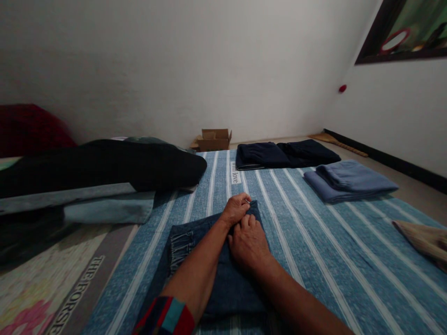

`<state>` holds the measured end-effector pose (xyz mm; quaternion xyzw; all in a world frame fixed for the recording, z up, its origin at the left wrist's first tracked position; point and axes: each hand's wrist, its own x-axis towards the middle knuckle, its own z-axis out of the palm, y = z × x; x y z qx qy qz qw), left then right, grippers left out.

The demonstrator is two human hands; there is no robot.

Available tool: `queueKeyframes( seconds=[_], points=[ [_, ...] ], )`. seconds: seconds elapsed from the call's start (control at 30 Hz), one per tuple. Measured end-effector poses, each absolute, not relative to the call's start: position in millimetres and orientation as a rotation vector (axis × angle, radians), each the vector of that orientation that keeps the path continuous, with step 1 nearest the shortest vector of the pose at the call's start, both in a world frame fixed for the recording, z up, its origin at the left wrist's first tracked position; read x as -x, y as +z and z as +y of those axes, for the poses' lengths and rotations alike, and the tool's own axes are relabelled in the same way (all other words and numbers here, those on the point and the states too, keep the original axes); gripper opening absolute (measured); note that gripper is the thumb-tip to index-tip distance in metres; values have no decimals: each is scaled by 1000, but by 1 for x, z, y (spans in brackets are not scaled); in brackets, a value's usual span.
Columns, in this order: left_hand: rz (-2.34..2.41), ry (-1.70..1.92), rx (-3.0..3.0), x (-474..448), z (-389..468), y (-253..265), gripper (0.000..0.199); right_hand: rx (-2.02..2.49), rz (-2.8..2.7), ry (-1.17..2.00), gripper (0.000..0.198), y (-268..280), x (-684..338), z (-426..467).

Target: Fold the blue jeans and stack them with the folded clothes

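Observation:
Blue denim jeans (240, 293) lie folded in front of me, with a frayed, whitish torn patch (182, 246) on the left part. At their far right corner, my left hand (237, 209) has its fingers curled closed on the denim edge. Just nearer to me, my right hand (249, 239) is closed with bent fingers on the same fabric, close against the left hand. The fingertips are partly hidden in the cloth. My left forearm crosses over the jeans and ends in a striped sleeve (171, 316).
The jeans rest on a blue striped bed sheet (300, 279). Folded dark trousers (286, 153), folded grey-blue trousers (349, 181) and a tan garment (424, 239) lie to the right. Piled dark and light clothes (104, 167) occupy the left. A cardboard box (213, 139) stands by the wall.

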<state>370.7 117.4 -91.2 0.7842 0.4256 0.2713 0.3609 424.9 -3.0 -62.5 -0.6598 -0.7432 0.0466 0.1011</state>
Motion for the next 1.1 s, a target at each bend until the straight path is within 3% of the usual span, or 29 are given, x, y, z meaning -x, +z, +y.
queueKeyframes(
  seconds=[0.7, 1.1],
  points=[
    [1120, 701, -2077, -369, 118, -93, 26, 1971, -2205, 227, 62, -70, -425, -1],
    [1162, 725, -2075, -372, 120, -96, 24, 1960, -2232, 161, 57, -72, -424, -1]
  ],
)
